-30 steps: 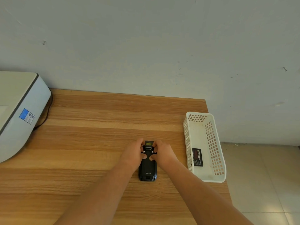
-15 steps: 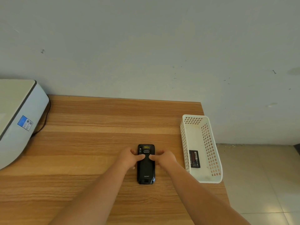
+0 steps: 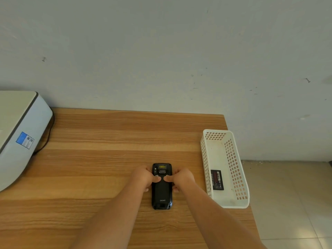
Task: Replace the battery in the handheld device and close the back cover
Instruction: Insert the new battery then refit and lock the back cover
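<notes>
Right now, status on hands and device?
Left hand and right hand grip the handheld device, thumbs on back cover. Spare battery in white basket. Nothing obstructing.

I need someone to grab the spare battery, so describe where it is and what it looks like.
At the wooden table's right edge stands a long white perforated basket. The battery lies flat on its floor, a black slab with a red-marked label, the only item inside.
</notes>
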The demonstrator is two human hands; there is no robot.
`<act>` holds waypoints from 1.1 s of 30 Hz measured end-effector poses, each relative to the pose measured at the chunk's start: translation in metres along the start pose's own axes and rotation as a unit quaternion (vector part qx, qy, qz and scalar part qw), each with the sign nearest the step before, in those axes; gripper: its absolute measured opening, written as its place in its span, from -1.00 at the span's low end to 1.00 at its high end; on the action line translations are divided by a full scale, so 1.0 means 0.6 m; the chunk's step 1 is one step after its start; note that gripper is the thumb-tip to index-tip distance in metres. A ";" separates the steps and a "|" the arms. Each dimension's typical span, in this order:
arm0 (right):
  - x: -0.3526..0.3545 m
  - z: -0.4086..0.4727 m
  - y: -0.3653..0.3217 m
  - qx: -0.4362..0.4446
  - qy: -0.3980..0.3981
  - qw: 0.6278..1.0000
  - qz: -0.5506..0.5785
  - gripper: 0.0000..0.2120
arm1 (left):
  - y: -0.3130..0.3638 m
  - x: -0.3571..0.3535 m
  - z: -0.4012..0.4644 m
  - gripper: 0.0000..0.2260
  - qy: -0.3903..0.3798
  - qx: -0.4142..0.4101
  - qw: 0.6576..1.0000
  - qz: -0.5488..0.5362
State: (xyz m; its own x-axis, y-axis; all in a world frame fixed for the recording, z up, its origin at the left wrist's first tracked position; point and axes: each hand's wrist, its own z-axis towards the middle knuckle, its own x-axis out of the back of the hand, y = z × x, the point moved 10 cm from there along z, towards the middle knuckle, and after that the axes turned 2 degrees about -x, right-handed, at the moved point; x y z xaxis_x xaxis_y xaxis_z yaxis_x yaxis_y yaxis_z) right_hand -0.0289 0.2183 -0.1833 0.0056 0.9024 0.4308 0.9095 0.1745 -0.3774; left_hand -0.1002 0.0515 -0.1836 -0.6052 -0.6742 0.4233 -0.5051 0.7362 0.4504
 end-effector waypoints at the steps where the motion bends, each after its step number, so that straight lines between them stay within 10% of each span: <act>1: 0.001 -0.002 0.001 0.000 -0.002 1.000 0.011 -0.74 | -0.001 0.002 -0.003 -0.72 0.008 -0.006 1.000 -0.001; 33: -0.022 -0.038 0.076 0.031 -0.026 0.998 0.040 -0.65 | -0.052 -0.023 -0.058 -0.49 -0.004 -0.091 0.996 0.005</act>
State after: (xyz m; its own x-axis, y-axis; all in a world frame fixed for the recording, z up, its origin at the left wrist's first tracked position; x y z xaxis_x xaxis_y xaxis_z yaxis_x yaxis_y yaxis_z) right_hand 0.0216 0.2056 -0.1874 0.0541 0.9334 0.3548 0.8795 0.1237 -0.4596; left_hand -0.0545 0.0358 -0.1761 -0.6139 -0.6666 0.4228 -0.3802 0.7191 0.5816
